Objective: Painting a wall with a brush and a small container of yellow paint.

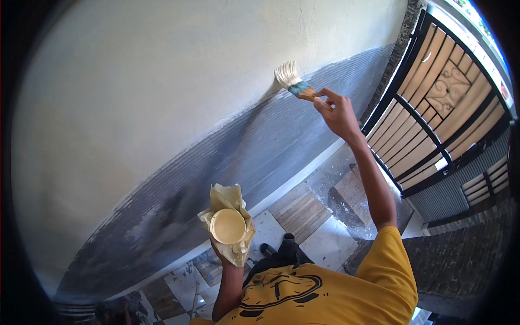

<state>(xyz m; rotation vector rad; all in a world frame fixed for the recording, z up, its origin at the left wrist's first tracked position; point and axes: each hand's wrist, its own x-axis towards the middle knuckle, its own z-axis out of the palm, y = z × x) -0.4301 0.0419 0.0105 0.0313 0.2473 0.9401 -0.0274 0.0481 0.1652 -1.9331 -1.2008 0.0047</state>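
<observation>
My right hand (338,114) grips the wooden handle of a paintbrush (302,88) between thumb and fingers. Cream paint coats its bristles, which are held against or just off the wall where the cream upper part (195,69) meets the ribbed grey lower part (243,150). I cannot tell whether they touch. Lower down, my left hand (217,252) supports a round cup of cream paint (228,226) from below. Crumpled paper or plastic (227,197) wraps the cup and hides most of that hand's fingers.
A black metal gate (436,105) with tan panels stands at the right. Paint-spattered floor tiles (300,205) run along the wall's pale base strip (284,187). My feet (278,248) are close to the wall. A dark, rough-textured surface (459,256) lies at the lower right.
</observation>
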